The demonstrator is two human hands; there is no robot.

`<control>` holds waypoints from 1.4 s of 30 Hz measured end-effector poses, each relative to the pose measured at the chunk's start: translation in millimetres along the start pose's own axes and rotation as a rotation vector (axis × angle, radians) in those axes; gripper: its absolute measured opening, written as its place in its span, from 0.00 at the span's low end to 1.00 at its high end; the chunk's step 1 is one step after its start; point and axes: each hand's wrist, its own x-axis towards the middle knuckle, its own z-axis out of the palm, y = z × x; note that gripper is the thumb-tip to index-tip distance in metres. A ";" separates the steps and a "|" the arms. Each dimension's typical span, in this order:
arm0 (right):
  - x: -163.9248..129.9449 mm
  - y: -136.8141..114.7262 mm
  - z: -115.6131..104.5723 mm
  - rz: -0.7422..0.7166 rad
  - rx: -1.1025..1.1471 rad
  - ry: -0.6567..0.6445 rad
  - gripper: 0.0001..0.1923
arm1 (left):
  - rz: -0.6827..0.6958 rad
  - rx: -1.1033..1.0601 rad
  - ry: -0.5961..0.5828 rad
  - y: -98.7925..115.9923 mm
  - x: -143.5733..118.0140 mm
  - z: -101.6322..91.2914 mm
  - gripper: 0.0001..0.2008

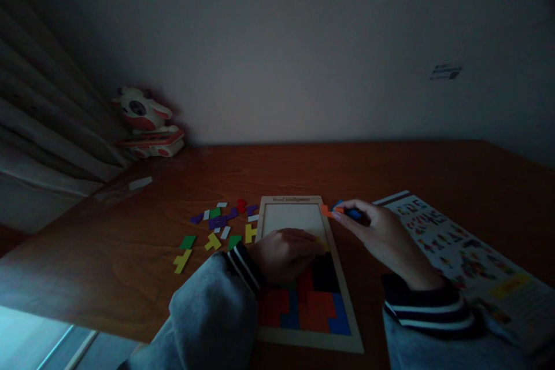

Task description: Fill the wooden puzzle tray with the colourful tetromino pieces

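A wooden puzzle board [291, 215] lies on the table in front of me, its lower part filled with red, blue, orange and black pieces. My left hand [288, 251] rests over the middle of the board, fingers together and bent. At its fingertips a yellow puzzle piece [321, 244] shows in part. Just beyond the board's right edge, my right hand [379, 231] pinches an orange puzzle piece [326, 210] between thumb and finger. A blue puzzle piece [353, 214] is partly covered by those same fingers; whether it is held too I cannot tell.
Left of the board lie several loose pieces, among them a yellow one [182, 261], a green one [188, 241] and a red one [241, 204]. A printed pattern sheet [437, 231] lies at the right. A cow figure [145, 115] stands at the back left by a curtain [47, 110].
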 end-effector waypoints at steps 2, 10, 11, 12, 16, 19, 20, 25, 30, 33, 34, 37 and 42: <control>0.0 0.2 1.6 -0.012 0.000 -0.001 0.13 | 0.016 -0.010 0.013 -0.4 -0.9 1.2 0.14; -1.8 -6.8 5.2 -0.085 0.059 -0.075 0.12 | -0.273 0.053 0.410 -1.3 -1.5 2.8 0.13; -2.2 -8.0 5.6 -0.103 0.070 -0.106 0.12 | -0.321 0.039 0.457 -1.4 -1.0 2.9 0.16; -2.5 -9.1 6.3 -0.120 0.079 -0.136 0.12 | -0.351 0.025 0.485 -1.3 -0.5 3.1 0.18; -2.2 -10.9 11.6 -0.187 0.071 -0.225 0.13 | -0.364 -0.005 0.510 -0.5 2.0 4.0 0.14; -0.6 -10.0 14.3 -0.194 0.058 -0.209 0.13 | -0.341 -0.009 0.553 -3.9 3.2 5.6 0.07; 0.0 -9.7 14.2 -0.176 0.060 -0.181 0.14 | -0.328 0.014 0.573 -6.8 3.2 6.6 0.07; 1.7 -8.4 9.2 -0.075 0.070 -0.023 0.19 | -0.293 0.259 0.500 -26.7 2.4 13.0 0.07; 1.2 -6.7 7.3 -0.066 0.055 0.011 0.20 | -0.272 0.345 0.155 -22.1 4.1 12.7 0.13; 1.0 -6.4 8.1 -0.062 0.057 -0.005 0.19 | -0.281 0.360 0.055 -9.6 4.7 8.5 0.16; 1.1 -6.2 8.4 -0.064 0.059 -0.007 0.19 | -0.281 0.355 0.034 -6.3 4.7 7.1 0.17; 1.7 -4.8 9.0 -0.067 0.057 -0.008 0.19 | -0.265 0.325 -0.002 -2.0 4.1 4.7 0.17; 1.7 -0.3 9.2 -0.087 0.034 -0.006 0.19 | -0.241 0.281 0.015 -6.1 2.5 5.9 0.17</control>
